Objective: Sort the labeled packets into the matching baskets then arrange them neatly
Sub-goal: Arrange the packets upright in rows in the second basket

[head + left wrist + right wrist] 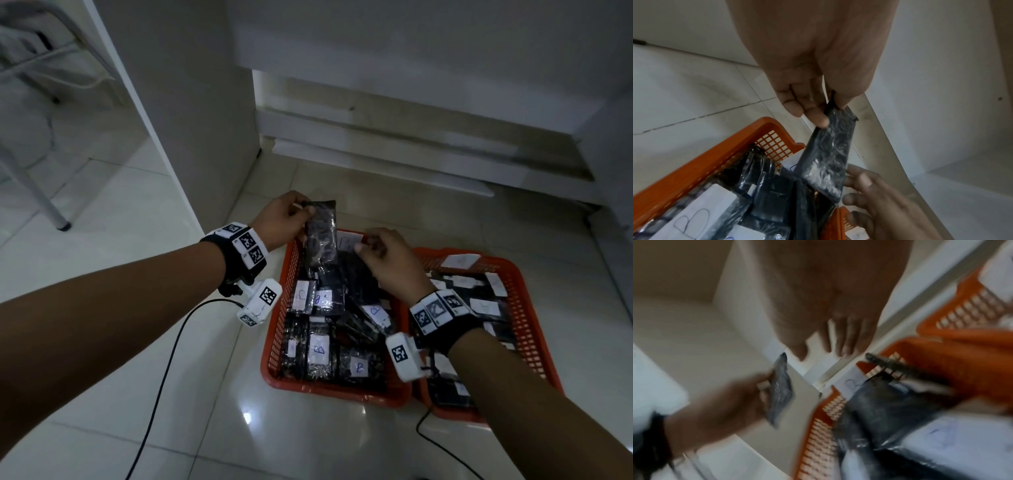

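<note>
- Packet (321,233): a long, flat, glossy black plastic pouch, held nearly upright over the far left corner of the left basket (274,337), its lower end dipping among the packets already inside.
- Left hand (286,219): reaches in from the left with the forearm stretched forward; thumb and curled fingers (813,113) pinch the packet's top edge, as the left wrist view shows.
- Right hand (388,255): hovers just right of the packet over the left basket, back of the hand up, fingers loosely bent and gripping nothing; the right wrist view is blurred, but its fingers (846,340) hang apart and bare.
- Both wrists wear black straps carrying white blocks printed with square black-and-white markers, with a thin black cable trailing from each.
- The left basket is orange plastic with lattice walls, packed with crinkled black packets bearing white paper labels, several marked "B" in blue ink.
- Right basket (527,329): the same orange lattice kind, touching the first on its right, also holding black packets with white labels whose writing is too small to read.
- Both baskets sit on a glossy pale tiled floor (137,212), near white furniture (394,44).
</note>
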`<state>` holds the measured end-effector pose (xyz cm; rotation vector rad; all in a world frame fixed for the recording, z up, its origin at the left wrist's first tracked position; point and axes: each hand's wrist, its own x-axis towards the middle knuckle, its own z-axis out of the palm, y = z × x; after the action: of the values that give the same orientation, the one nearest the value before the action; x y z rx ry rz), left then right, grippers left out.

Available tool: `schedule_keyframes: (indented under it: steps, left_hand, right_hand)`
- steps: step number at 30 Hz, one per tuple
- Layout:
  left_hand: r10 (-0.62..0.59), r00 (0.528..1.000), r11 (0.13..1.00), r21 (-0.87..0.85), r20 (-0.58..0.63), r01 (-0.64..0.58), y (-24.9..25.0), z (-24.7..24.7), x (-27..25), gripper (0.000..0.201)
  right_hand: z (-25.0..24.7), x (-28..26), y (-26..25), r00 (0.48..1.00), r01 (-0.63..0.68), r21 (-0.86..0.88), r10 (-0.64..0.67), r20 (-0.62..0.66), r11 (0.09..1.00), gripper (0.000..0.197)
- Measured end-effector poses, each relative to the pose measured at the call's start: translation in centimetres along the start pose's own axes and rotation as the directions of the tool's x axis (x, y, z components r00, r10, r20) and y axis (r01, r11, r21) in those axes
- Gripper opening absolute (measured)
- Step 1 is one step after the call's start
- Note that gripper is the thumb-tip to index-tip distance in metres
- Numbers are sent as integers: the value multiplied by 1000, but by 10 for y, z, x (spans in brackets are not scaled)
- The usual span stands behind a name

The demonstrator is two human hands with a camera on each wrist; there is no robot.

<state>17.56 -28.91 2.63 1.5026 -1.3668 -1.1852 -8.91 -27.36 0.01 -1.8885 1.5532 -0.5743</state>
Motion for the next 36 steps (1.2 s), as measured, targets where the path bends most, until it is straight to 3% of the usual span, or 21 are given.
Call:
schedule_keyframes:
  steps: [1, 3, 5, 8, 11, 14, 18, 21, 22, 25, 27, 30, 33, 36]
  left_hand:
    - [-19, 998, 999, -31, 68, 21, -1, 0, -4, 12]
    - [-42, 975, 995, -76, 218, 60, -2, 1, -12, 15]
    - [-56, 935, 988, -117, 349, 103, -1, 1, -21, 19]
    - [-61, 859, 969, -176, 509, 173, 2, -2, -28, 25]
    - [-67, 775, 953, -191, 629, 237, 1, -3, -31, 28]
    - [-65, 671, 934, -191, 739, 302, -2, 4, -35, 30]
    - [-88, 565, 958, -87, 820, 274, -4, 20, -37, 29]
    - [-105, 432, 986, 38, 896, 160, -5, 28, -35, 18]
    - [-117, 418, 988, 64, 901, 138, -5, 30, -36, 13]
    - [-190, 497, 981, 143, 847, 132, -8, 36, -37, 11]
    - [-245, 556, 952, 306, 794, -18, -13, 39, -35, 13]
    - [-298, 594, 870, 468, 747, -152, -27, 41, -33, 22]
    - [-271, 648, 823, 521, 712, -228, -40, 41, -37, 21]
    - [-205, 717, 811, 526, 666, -256, -47, 43, -39, 18]
  right_hand:
    - [0, -2, -9, 998, -42, 152, 33, 61, 987, 39]
    - [2, -8, -30, 937, -304, 471, 172, 303, 828, 40]
    - [3, -13, -38, 854, -463, 556, 180, 489, 690, 42]
    - [-1, -22, -27, 804, -469, 523, 98, 587, 712, 37]
    - [-8, -33, -10, 760, -521, 510, 100, 642, 684, 34]
    - [-13, -45, 4, 758, -501, 490, 89, 646, 713, 36]
    - [-20, -61, 12, 712, -473, 428, 48, 700, 770, 26]
    - [-25, -71, 15, 693, -425, 351, 50, 719, 834, 16]
    - [-25, -74, 16, 693, -423, 335, 63, 718, 842, 17]
    - [-15, -87, 16, 723, -368, 242, 113, 682, 898, 24]
    - [0, -98, 17, 759, -284, 163, 117, 641, 945, 24]
    - [22, -118, 13, 852, -64, 3, 53, 521, 998, 41]
    - [47, -130, 12, 886, 218, -176, -119, 448, 960, 57]
    - [67, -131, 7, 888, 232, -228, -111, 445, 946, 59]
